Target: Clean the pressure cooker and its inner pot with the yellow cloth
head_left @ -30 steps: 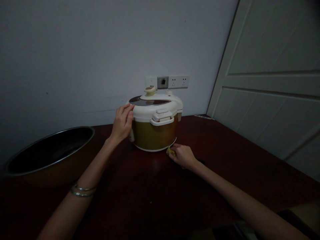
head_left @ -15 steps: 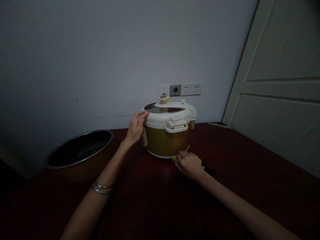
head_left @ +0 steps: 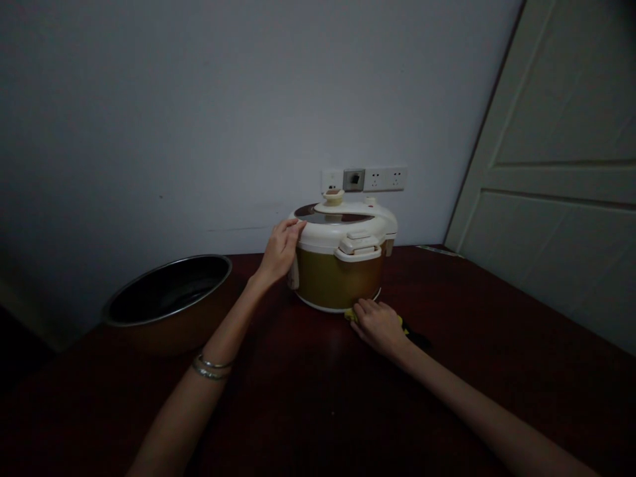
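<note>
A pressure cooker [head_left: 332, 278] with a white lid and a green-gold body stands on the dark red table. At its left side, my left hand [head_left: 283, 250] rests against the lid's edge, fingers stretched out over the rim. My right hand [head_left: 377, 324] is low at the cooker's front base, with its fingers pressed down on a yellow and black cloth [head_left: 350, 315]. Most of the cloth is hidden under the palm, and its dark end trails to the right.
A large inner pot [head_left: 169, 324] with a dark inside and metal rim sits on the table [head_left: 318, 424] to the left, near my left forearm. Behind the cooker is a wall with sockets [head_left: 385, 179]. A white panelled door [head_left: 556, 218] stands on the right.
The view has shifted slightly, so the cooker and pot appear a little further right. Both hands keep nearly the same places, left on the lid's edge and right on the cloth.
</note>
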`<state>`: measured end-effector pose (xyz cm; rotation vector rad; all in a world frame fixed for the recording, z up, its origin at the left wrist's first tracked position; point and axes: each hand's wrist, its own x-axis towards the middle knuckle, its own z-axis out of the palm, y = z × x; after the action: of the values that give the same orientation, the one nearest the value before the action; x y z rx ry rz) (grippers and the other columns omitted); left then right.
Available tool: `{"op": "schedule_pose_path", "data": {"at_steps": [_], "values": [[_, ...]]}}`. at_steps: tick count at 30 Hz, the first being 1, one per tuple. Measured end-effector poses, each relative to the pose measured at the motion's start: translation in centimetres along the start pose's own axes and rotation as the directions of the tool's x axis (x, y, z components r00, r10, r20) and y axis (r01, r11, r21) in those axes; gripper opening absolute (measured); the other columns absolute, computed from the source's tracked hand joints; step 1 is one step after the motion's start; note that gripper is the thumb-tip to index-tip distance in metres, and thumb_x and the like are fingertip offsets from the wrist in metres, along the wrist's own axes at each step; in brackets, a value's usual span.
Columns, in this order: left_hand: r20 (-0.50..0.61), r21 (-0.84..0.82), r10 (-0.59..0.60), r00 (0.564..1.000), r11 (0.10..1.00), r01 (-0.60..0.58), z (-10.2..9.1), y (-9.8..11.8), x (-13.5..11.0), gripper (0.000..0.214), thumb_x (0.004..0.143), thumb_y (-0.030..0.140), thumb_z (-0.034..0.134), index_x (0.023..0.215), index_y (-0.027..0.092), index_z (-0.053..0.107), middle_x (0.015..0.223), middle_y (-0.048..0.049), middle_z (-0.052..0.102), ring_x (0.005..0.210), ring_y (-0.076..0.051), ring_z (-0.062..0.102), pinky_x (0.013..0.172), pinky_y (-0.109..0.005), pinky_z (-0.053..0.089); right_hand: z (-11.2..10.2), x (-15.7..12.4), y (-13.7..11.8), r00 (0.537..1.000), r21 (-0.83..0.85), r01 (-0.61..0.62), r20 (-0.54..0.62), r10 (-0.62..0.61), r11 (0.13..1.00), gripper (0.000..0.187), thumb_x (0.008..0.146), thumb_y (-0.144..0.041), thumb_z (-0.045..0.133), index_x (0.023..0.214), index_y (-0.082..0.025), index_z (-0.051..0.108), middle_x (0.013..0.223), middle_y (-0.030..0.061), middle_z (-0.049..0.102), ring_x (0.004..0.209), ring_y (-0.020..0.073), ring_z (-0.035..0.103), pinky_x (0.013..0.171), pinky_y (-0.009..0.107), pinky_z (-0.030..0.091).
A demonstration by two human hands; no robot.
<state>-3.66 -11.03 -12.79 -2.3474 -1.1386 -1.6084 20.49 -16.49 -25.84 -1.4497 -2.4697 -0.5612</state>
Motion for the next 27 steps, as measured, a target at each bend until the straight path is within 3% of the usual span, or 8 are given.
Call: {"op": "schedule_pose_path", "data": {"at_steps": [4,8,10,13,15,17,23,27], "values": [[-0.004,-0.002,-0.012,1.000,1.000,0.012,0.1,0.1,0.0,0.047,0.096,0.040,0.026,0.113,0.016,0.063,0.119,-0.0120,0.059,0.115,-0.020,0.051,0.103,-0.040,0.037,0.1,0.0,0.5,1.000,0.047,-0.027,-0.007,0.027,0.999,0.020,0.087,-0.031,0.049,0.090,-0.015,0.061,0.090,0.0085,0.063,0.083,0.0206,0.059,0.067,0.029,0.035],[0.006,-0.022,-0.037,0.999,0.999,0.037,0.2,0.3,0.2,0.046,0.095,0.040,0.028,0.112,0.017,0.063,0.121,-0.0107,0.060,0.117,-0.020,0.052,0.104,-0.043,0.037,0.0,-0.3,3.6,0.984,0.218,-0.150,-0.061,0.167,0.964,0.023,0.087,-0.035,0.050,0.087,-0.018,0.066,0.088,0.0061,0.066,0.083,0.0190,0.058,0.072,0.028,0.036],[-0.013,-0.053,-0.060,0.998,0.997,0.060,0.2,0.4,0.4,0.042,0.094,0.041,0.033,0.114,0.019,0.062,0.124,-0.0098,0.060,0.119,-0.021,0.051,0.105,-0.046,0.036,-0.2,-0.5,5.7,0.928,0.369,-0.277,-0.138,0.347,0.887,0.026,0.086,-0.039,0.050,0.089,-0.019,0.068,0.089,0.0059,0.067,0.088,0.0203,0.057,0.078,0.029,0.037],[-0.122,-0.064,-0.103,0.987,0.993,0.095,-0.2,0.8,0.7,0.038,0.092,0.039,0.040,0.118,0.021,0.060,0.130,-0.0096,0.056,0.126,-0.023,0.046,0.108,-0.048,0.032,-0.2,-0.7,8.8,0.775,0.533,-0.447,-0.170,0.608,0.718,0.034,0.087,-0.043,0.046,0.100,-0.019,0.067,0.099,0.0080,0.068,0.093,0.0226,0.057,0.081,0.031,0.039],[-0.184,-0.042,-0.110,0.977,0.994,0.104,-0.6,1.1,0.9,0.037,0.090,0.036,0.043,0.119,0.021,0.060,0.131,-0.0091,0.055,0.127,-0.023,0.045,0.109,-0.047,0.031,0.1,-0.7,10.4,0.719,0.564,-0.506,-0.142,0.680,0.653,0.036,0.090,-0.041,0.041,0.108,-0.019,0.063,0.105,0.0086,0.067,0.092,0.0217,0.059,0.079,0.030,0.041],[-0.192,-0.017,-0.100,0.976,0.995,0.099,-0.8,1.5,0.9,0.035,0.090,0.035,0.044,0.118,0.022,0.061,0.129,-0.0088,0.057,0.124,-0.023,0.049,0.107,-0.046,0.035,0.7,-0.5,11.3,0.696,0.575,-0.533,-0.119,0.708,0.620,0.036,0.092,-0.036,0.036,0.112,-0.018,0.059,0.109,0.0085,0.066,0.094,0.0195,0.060,0.079,0.028,0.042],[-0.076,0.044,-0.020,0.997,0.999,0.023,0.8,1.8,0.4,0.036,0.088,0.037,0.045,0.116,0.022,0.061,0.126,-0.0093,0.059,0.121,-0.026,0.051,0.104,-0.051,0.037,2.8,2.4,9.8,0.646,0.591,-0.596,-0.049,0.762,0.544,0.034,0.093,-0.025,0.028,0.114,-0.013,0.051,0.110,0.0113,0.064,0.098,0.0155,0.060,0.083,0.024,0.043],[-0.040,0.081,0.018,0.999,0.997,-0.015,1.7,1.7,0.0,0.035,0.089,0.036,0.043,0.116,0.022,0.061,0.127,-0.0093,0.058,0.124,-0.026,0.048,0.105,-0.053,0.034,3.3,3.1,7.9,0.651,0.566,-0.621,-0.013,0.759,0.542,0.031,0.093,-0.030,0.035,0.115,-0.013,0.049,0.115,0.0154,0.059,0.103,0.0202,0.058,0.084,0.028,0.043]]}}
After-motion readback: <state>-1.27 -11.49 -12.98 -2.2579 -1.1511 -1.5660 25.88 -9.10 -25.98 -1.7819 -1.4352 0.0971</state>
